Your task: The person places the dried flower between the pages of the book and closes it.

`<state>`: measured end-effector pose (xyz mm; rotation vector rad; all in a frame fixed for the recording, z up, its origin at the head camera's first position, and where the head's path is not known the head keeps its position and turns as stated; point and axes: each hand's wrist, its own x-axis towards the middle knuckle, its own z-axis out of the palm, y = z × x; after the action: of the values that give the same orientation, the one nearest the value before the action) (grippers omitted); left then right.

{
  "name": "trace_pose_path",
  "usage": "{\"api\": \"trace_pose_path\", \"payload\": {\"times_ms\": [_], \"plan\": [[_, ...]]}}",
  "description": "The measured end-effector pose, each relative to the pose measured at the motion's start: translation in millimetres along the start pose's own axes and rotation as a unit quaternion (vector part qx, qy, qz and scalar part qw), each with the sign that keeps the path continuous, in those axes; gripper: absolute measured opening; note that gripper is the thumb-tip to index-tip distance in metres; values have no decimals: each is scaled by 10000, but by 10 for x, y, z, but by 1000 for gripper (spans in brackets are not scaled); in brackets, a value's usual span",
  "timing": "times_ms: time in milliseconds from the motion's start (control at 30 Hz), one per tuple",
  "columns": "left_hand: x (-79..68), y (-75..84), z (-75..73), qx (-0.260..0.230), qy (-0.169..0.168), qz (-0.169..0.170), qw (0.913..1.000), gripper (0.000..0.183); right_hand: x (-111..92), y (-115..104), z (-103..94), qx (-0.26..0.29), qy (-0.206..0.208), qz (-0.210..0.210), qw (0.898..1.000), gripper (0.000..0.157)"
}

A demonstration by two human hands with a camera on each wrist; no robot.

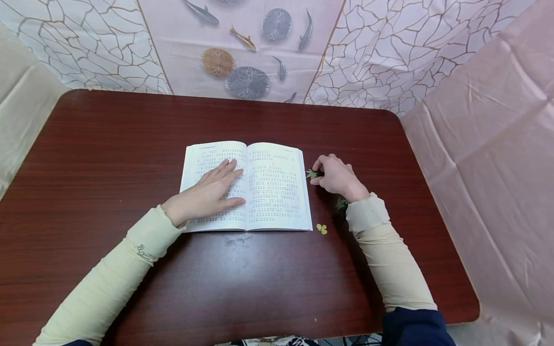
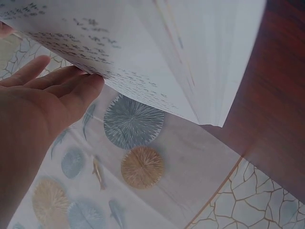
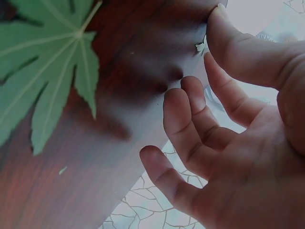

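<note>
An open book (image 1: 277,187) with printed pages lies on the table. My left hand (image 1: 207,194) rests spread on its left page, fingers pointing toward the spine. In the left wrist view, the fingers of that hand (image 2: 47,100) lie along the page (image 2: 109,52). Just off the book's right edge, my right hand (image 1: 337,177) is at a small green lobed leaf (image 1: 311,174), thumb and index fingertip apart on either side of it. The right wrist view shows the right hand (image 3: 219,138) with fingers loosely bent and a bit of the small leaf (image 3: 200,46) beyond the fingertips.
Beneath the right wrist, a larger dark green leaf (image 1: 341,203) is partly hidden; it looms large as a green leaf (image 3: 47,62) in the right wrist view. A yellow flower-like piece (image 1: 321,228) lies near the book's lower right corner. Patterned cloth (image 1: 246,48) hangs behind the table.
</note>
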<state>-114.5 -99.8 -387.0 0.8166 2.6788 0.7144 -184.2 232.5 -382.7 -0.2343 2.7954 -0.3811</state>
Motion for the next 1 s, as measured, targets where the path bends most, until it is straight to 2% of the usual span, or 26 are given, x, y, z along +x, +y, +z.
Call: {"api": "trace_pose_path", "payload": {"times_ms": [133,300,467,633,800,1000], "plan": [[-1,-7,-1,-5,-9,3,10000,78,15,2,-14,71,-92,22,9999,39],[-5,-13,0,-16,-6,18,10000,78,40,12,-63,106,-399,-40,9991,43],[-7,-17,-3,-10,0,39,10000,78,62,47,-119,138,-629,-221,9977,31],[-7,-18,-3,-6,-9,17,10000,78,75,59,-114,166,-495,-282,9982,20],[-7,-20,-1,0,1,31,10000,78,89,53,-83,75,-265,-215,9994,17],[-10,-22,-12,-49,3,50,10000,78,84,39,-82,32,-192,-243,9995,15]]}}
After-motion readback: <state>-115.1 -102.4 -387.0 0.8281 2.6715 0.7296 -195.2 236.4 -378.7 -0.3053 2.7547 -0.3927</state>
